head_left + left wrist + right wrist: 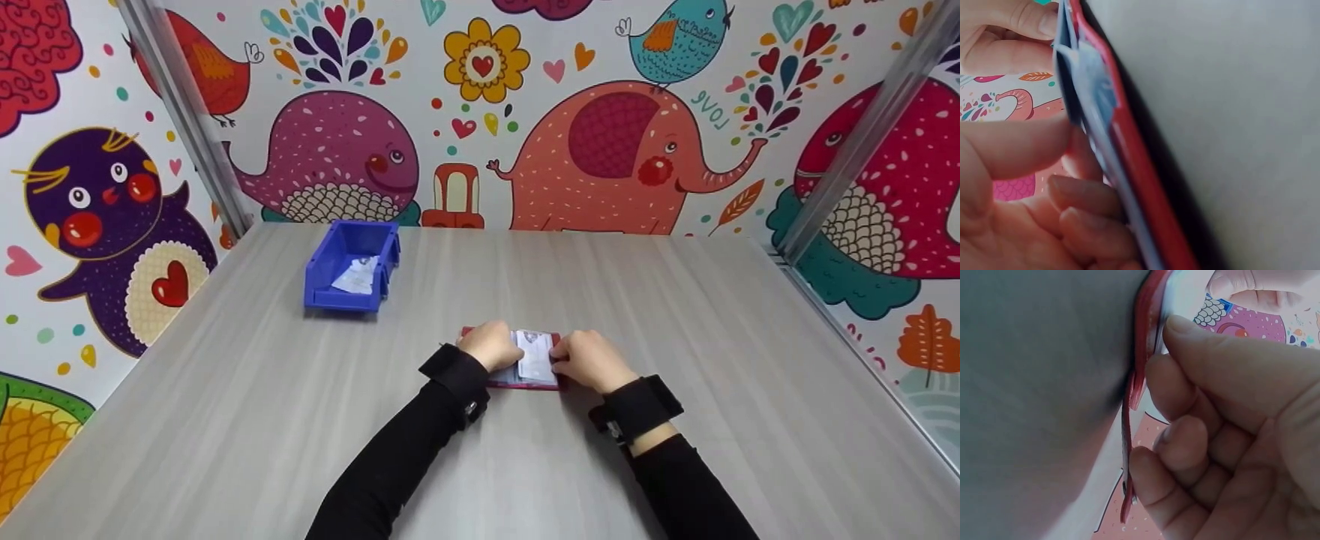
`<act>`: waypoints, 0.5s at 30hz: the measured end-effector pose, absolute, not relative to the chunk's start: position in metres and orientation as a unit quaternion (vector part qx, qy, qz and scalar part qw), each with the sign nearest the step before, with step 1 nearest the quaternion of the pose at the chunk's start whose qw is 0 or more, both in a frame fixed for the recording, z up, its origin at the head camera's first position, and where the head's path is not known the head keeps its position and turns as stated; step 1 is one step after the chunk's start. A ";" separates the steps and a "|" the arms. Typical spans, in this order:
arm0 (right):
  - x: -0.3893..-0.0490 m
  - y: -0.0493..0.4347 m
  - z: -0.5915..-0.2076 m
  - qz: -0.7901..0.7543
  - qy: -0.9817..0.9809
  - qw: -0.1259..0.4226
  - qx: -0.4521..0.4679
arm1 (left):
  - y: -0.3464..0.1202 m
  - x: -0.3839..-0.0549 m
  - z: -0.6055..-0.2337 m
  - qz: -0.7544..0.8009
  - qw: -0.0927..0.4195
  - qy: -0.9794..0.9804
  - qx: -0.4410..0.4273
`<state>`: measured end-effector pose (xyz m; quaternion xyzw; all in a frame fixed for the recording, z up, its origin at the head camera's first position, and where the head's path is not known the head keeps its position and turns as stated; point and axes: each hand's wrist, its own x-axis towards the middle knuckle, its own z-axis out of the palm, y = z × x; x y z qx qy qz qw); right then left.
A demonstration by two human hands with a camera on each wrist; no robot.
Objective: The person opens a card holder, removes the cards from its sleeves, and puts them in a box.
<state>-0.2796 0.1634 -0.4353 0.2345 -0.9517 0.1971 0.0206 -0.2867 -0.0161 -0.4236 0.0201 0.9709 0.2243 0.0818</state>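
A red wallet (pixel 517 386) with bluish clear sleeves lies opened on the table. Over its right half is a white printed card (pixel 535 358), whose thin edge shows in the left wrist view. My left hand (pixel 491 345) pinches the card's left edge, its other fingers curled against the sleeves. At the opposite edge, my right hand (pixel 592 360) pinches the card between thumb and index finger. Seen from the right wrist, a red strap (pixel 1127 467) with a metal snap sticks out from the wallet beside my curled fingers.
A blue plastic bin (pixel 345 300) stands at the back left of the table, with white printed papers (pixel 358 275) inside. Printed cartoon walls (pixel 480 142) close off the back and sides. Metal posts (pixel 187 112) stand at the corners.
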 end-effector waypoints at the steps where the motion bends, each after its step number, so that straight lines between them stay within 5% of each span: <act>1: -0.280 0.163 -0.435 0.198 -0.952 0.020 0.232 | -0.016 -0.287 -0.423 0.221 0.083 0.972 0.020; 15: -0.279 0.163 -0.434 0.198 -0.957 0.012 0.210 | -0.018 -0.288 -0.421 0.228 0.110 0.967 0.013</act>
